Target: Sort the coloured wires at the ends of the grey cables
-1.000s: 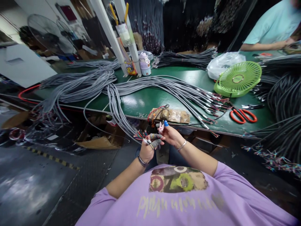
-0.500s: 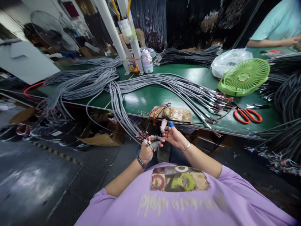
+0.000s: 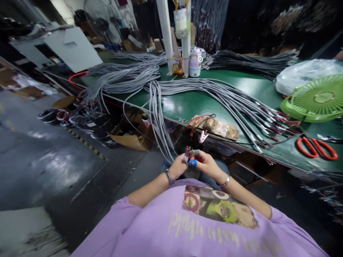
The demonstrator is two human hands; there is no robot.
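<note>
In front of my lap, my left hand [image 3: 179, 167] is closed round the ends of several grey cables [image 3: 160, 121] that hang down from the table edge. Coloured wire ends [image 3: 189, 151] stick out at the top of that grip. My right hand [image 3: 207, 164], with a blue cover on its thumb, pinches at these same wire ends, its fingertips meeting the left ones. Just beyond the hands, a pale pink clip [image 3: 203, 136] sits at the table edge, touched by neither hand. The fingers partly hide the wires.
On the green table [image 3: 171, 104] lie a taped wooden block [image 3: 222, 129] and orange-handled scissors [image 3: 316, 148]. A green fan [image 3: 318, 98] stands at the right by a plastic bag [image 3: 302, 76]. A bottle [image 3: 195, 63] stands by the white post [image 3: 166, 39]. Below is an open carton [image 3: 131, 142].
My right hand has left the pink clip and come down to the wire ends in my left hand. The view has swung right to left, shifting the table things rightward in the picture.
</note>
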